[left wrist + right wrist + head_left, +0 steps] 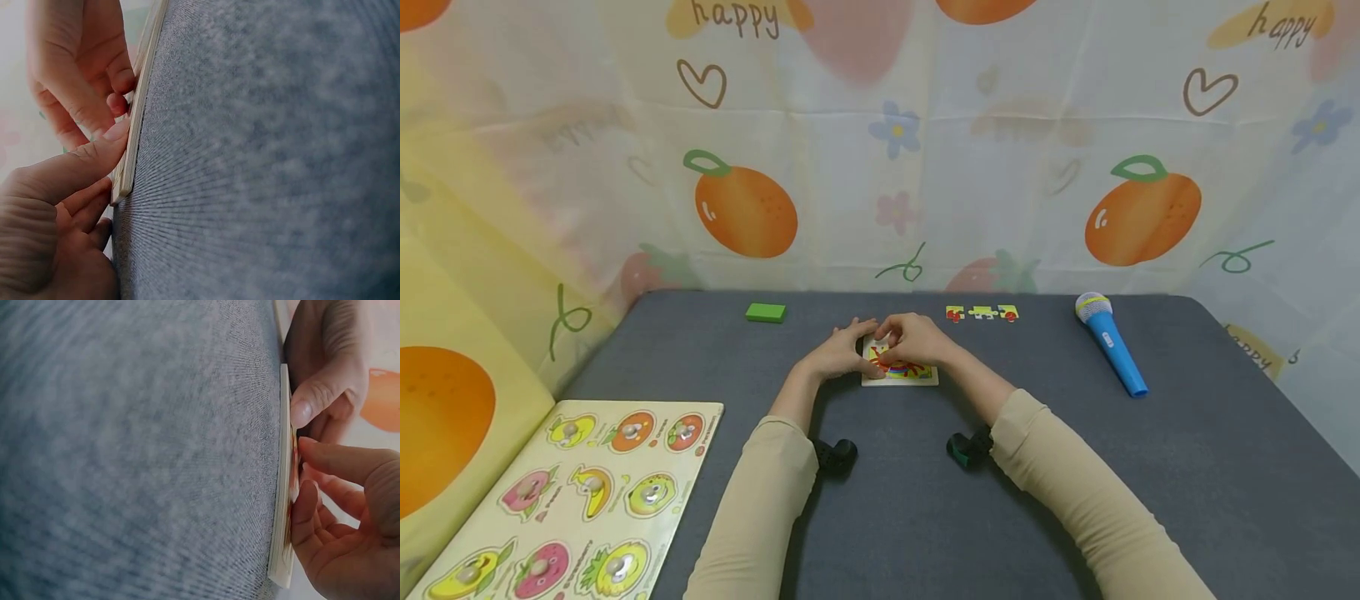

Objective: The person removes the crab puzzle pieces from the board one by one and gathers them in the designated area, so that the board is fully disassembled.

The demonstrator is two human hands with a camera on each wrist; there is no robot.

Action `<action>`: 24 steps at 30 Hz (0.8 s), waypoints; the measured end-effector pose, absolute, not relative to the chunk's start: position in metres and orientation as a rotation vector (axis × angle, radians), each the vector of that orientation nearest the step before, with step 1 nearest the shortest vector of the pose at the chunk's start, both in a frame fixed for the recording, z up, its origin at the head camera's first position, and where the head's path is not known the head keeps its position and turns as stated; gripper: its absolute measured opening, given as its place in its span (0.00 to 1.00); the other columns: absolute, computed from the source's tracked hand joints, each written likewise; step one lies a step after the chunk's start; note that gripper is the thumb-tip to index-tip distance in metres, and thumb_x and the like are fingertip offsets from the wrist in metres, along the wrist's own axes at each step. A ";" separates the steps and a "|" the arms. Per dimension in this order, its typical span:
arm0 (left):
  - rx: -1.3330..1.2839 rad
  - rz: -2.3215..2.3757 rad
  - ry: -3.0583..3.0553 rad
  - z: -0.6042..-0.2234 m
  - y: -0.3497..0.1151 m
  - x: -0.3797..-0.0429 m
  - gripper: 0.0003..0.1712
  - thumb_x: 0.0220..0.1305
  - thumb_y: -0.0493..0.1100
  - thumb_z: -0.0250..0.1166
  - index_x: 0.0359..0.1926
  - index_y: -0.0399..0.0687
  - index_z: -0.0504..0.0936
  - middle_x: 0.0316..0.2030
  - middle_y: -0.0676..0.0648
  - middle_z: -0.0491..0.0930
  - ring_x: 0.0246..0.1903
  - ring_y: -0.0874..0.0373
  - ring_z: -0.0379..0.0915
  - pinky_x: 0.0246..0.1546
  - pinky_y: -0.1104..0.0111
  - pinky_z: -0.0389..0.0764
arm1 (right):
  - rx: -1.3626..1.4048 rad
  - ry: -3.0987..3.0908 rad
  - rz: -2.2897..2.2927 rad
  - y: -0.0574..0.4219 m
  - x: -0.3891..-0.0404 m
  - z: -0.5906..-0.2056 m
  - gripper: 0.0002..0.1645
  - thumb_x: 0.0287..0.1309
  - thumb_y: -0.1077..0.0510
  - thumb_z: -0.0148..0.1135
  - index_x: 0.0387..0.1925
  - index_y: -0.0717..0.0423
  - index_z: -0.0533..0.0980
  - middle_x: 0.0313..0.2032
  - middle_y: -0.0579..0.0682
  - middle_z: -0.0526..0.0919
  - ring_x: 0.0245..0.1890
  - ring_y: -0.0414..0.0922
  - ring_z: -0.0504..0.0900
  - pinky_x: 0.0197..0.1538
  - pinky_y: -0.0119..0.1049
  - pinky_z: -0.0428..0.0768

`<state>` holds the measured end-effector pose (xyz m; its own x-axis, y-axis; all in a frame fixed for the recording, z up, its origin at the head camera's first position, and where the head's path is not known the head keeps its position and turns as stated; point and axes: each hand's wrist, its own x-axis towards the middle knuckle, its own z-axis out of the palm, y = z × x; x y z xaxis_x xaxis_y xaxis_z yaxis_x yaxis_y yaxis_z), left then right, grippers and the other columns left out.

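Observation:
A small jigsaw puzzle board (901, 382) with a pale border and a colourful picture lies flat on the dark tabletop. My left hand (837, 353) holds its left edge: the thumb (117, 132) lies on top, while the other fingers are beside and beyond the edge. From the right, my right hand (917, 340) reaches over the board. Its bent index finger and thumb (305, 503) meet the picture side, a little apart; whether a piece sits between them is hidden. Much of the picture is covered by both hands.
Several loose yellow-green and red puzzle pieces (982, 312) lie beyond the board to the right. A green block (766, 312) sits at the back left, a blue toy microphone (1116, 346) at the right. At the front left is a fruit knob-puzzle board (568, 454). A printed cloth (842, 167) hangs behind.

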<state>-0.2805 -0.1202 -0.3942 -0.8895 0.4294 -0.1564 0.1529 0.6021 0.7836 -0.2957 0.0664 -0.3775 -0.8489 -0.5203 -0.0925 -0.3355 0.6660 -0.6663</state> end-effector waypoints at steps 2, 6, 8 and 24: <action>0.470 1.181 2.505 -0.394 -0.120 -0.281 0.54 0.54 0.40 0.74 0.77 0.46 0.54 0.79 0.43 0.47 0.80 0.47 0.25 0.78 0.44 0.23 | -0.695 2.607 -0.949 0.067 -0.297 -0.378 0.21 0.57 0.58 0.69 0.53 0.55 0.79 0.38 0.53 0.81 0.32 0.43 0.77 0.35 0.30 0.75; 0.462 1.187 2.506 -0.394 -0.120 -0.281 0.54 0.54 0.40 0.73 0.77 0.46 0.54 0.79 0.44 0.48 0.80 0.48 0.25 0.78 0.44 0.23 | -0.718 2.622 -0.918 0.068 -0.298 -0.379 0.22 0.56 0.57 0.70 0.52 0.57 0.79 0.38 0.53 0.81 0.32 0.43 0.76 0.35 0.30 0.74; 0.455 1.186 2.506 -0.394 -0.120 -0.280 0.53 0.55 0.40 0.73 0.77 0.46 0.54 0.79 0.44 0.48 0.80 0.48 0.25 0.77 0.43 0.24 | -0.711 2.621 -0.905 0.068 -0.298 -0.380 0.22 0.56 0.56 0.70 0.52 0.57 0.79 0.39 0.53 0.81 0.33 0.43 0.76 0.36 0.30 0.74; 0.434 1.189 2.497 -0.398 -0.120 -0.280 0.53 0.56 0.40 0.72 0.78 0.48 0.53 0.79 0.45 0.47 0.80 0.48 0.23 0.77 0.40 0.26 | -0.647 2.603 -0.898 0.067 -0.293 -0.378 0.19 0.56 0.58 0.70 0.48 0.59 0.79 0.41 0.53 0.80 0.37 0.44 0.76 0.42 0.32 0.75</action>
